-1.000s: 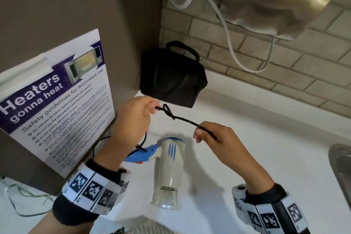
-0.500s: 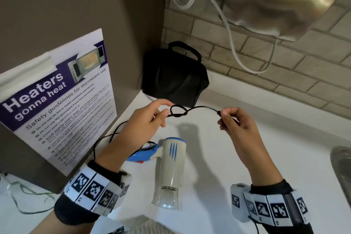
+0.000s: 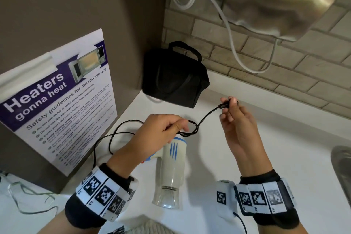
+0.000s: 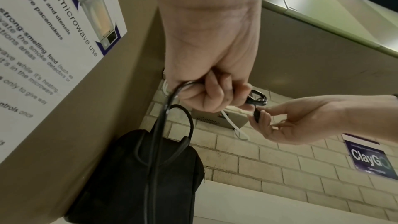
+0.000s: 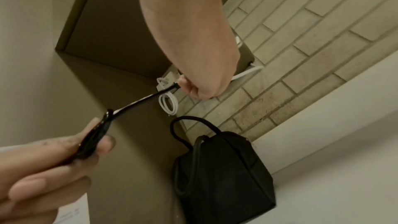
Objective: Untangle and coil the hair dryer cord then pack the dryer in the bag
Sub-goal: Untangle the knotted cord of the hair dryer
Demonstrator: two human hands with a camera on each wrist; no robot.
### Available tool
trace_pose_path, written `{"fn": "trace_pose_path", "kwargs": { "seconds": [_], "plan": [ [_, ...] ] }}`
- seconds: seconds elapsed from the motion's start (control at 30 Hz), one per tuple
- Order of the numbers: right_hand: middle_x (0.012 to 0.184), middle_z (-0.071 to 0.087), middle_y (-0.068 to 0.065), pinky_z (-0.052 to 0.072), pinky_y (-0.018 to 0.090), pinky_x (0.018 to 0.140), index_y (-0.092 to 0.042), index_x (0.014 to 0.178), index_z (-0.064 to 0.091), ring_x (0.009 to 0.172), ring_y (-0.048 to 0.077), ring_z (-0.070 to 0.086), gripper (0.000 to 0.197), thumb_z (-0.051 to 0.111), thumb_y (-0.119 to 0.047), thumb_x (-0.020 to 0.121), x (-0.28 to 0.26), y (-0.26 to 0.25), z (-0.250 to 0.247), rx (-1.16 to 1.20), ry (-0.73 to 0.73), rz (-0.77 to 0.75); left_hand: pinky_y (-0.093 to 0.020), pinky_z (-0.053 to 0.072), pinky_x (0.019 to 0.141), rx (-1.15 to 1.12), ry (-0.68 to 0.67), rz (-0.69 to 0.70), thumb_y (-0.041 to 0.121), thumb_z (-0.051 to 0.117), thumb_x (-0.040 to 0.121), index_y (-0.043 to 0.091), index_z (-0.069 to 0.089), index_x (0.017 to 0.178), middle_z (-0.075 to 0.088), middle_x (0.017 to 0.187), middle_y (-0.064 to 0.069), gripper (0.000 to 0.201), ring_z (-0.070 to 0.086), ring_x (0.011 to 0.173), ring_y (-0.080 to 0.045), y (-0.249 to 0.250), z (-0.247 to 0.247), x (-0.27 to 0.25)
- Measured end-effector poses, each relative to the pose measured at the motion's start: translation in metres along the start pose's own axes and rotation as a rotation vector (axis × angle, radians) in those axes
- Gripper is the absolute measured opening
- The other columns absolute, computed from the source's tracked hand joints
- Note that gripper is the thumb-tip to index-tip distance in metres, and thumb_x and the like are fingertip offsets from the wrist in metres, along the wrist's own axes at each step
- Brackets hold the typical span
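A white and blue hair dryer (image 3: 171,169) lies on the white counter (image 3: 266,157), nozzle toward me. Its thin black cord (image 3: 206,118) has a loose knot loop (image 3: 191,129) held above the dryer. My left hand (image 3: 161,131) pinches the cord at the loop (image 4: 257,99). Up and to the right, my right hand (image 3: 233,114) pinches the cord's plug end (image 3: 226,105), also seen between its fingertips (image 4: 258,117) and as a short black stretch (image 5: 137,101). Slack cord (image 3: 117,133) curls on the counter at the left. The black bag (image 3: 174,76) stands in the back corner, closed as far as I can see.
A microwave safety poster (image 3: 57,100) hangs on the brown panel at the left. A steel wall unit (image 3: 281,0) with a white cable (image 3: 229,30) hangs over the brick wall. A sink rim (image 3: 341,167) shows at the right edge. A thin wire (image 3: 28,195) lies at the lower left.
The right hand has slid along the cord to its plug end and moved up and right. The knot has opened into a wider loop at the left hand's fingers.
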State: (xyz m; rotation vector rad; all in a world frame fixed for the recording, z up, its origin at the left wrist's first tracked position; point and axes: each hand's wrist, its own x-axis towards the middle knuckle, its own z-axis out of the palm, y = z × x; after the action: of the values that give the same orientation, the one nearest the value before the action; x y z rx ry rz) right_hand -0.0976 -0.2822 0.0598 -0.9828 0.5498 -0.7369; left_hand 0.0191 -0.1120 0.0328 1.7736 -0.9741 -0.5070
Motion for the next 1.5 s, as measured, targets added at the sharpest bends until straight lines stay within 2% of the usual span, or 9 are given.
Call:
{"fn": "trace_pose_path", "kwargs": {
  "seconds": [0.13,0.3,0.53,0.8,0.97,1.13,1.3,1.4,1.5],
  "plan": [
    [0.090,0.066,0.001,0.050,0.015,0.063,-0.012,0.112,0.060,0.065,0.006,0.050,0.019,0.051,-0.019,0.097,-0.002,0.008,0.007,-0.088,-0.039,0.022,-0.014,0.037,0.051,-0.028,0.027,0.001,0.037,0.056,0.092,0.027,0.074,0.084,0.042,0.041,0.009,0.022,0.039,0.042,-0.005,0.007,0.004,-0.003],
    [0.086,0.070,0.002,0.052,0.017,0.063,-0.007,0.119,0.058,0.061,0.007,0.053,0.025,0.051,-0.015,0.096,-0.006,0.009,0.009,-0.149,-0.104,0.087,-0.015,0.038,0.050,-0.016,0.049,-0.006,0.040,0.059,0.089,0.026,0.072,0.078,0.045,0.045,0.005,0.022,0.042,0.041,-0.006,0.010,0.007,-0.003],
    [0.078,0.060,0.004,0.050,0.019,0.062,-0.007,0.114,0.062,0.056,0.009,0.050,0.023,0.048,-0.011,0.097,-0.016,0.013,0.015,-0.311,-0.249,0.152,-0.040,0.046,0.056,0.040,0.162,0.059,0.042,0.059,0.088,0.019,0.068,0.077,0.051,0.054,-0.020,0.027,0.043,0.049,-0.030,0.012,0.012,-0.001],
    [0.075,0.052,0.008,0.049,0.022,0.068,-0.017,0.118,0.063,0.062,0.012,0.052,0.029,0.061,-0.013,0.089,-0.018,0.018,0.015,-0.381,-0.237,0.149,-0.042,0.045,0.054,0.012,0.160,0.069,0.039,0.059,0.090,0.022,0.069,0.081,0.049,0.055,-0.021,0.022,0.037,0.046,-0.017,0.011,0.012,0.000],
    [0.096,0.070,-0.005,0.050,0.025,0.079,-0.026,0.113,0.066,0.081,0.005,0.062,0.023,0.052,-0.022,0.095,-0.027,0.024,0.021,-0.557,-0.263,0.085,-0.042,0.046,0.051,0.010,0.207,0.042,0.039,0.059,0.090,0.021,0.070,0.080,0.048,0.051,-0.018,0.023,0.035,0.044,-0.014,0.004,0.018,0.001],
    [0.097,0.069,-0.012,0.050,0.014,0.069,-0.034,0.110,0.064,0.083,0.005,0.067,0.025,0.042,-0.028,0.099,-0.034,0.028,0.026,-0.725,-0.268,-0.003,-0.031,0.042,0.050,0.064,0.252,0.057,0.037,0.058,0.090,0.015,0.068,0.078,0.041,0.042,0.004,0.027,0.039,0.041,-0.010,0.003,0.026,0.001],
    [0.096,0.069,-0.009,0.051,0.024,0.078,-0.033,0.101,0.066,0.089,0.007,0.065,0.025,0.041,-0.032,0.099,-0.036,0.023,0.023,-0.881,-0.254,-0.104,-0.030,0.042,0.048,0.098,0.315,0.100,0.039,0.058,0.090,0.013,0.065,0.075,0.036,0.040,0.007,0.031,0.037,0.042,-0.011,0.004,0.028,0.000],
    [0.090,0.068,-0.008,0.054,0.032,0.081,-0.034,0.092,0.068,0.084,0.006,0.064,0.024,0.045,-0.037,0.097,-0.036,0.017,0.020,-0.987,-0.271,-0.188,-0.018,0.032,0.045,0.112,0.354,0.123,0.040,0.056,0.091,0.012,0.062,0.072,0.035,0.042,0.006,0.034,0.037,0.044,-0.013,0.002,0.026,0.001],
    [0.086,0.069,-0.007,0.055,0.031,0.078,-0.029,0.087,0.069,0.081,0.006,0.066,0.022,0.050,-0.039,0.094,-0.039,0.011,0.021,-1.010,-0.334,-0.214,-0.017,0.032,0.046,0.105,0.388,0.109,0.039,0.055,0.092,0.011,0.060,0.072,0.039,0.044,0.006,0.034,0.039,0.047,-0.012,0.000,0.025,0.003]
  ]
}}
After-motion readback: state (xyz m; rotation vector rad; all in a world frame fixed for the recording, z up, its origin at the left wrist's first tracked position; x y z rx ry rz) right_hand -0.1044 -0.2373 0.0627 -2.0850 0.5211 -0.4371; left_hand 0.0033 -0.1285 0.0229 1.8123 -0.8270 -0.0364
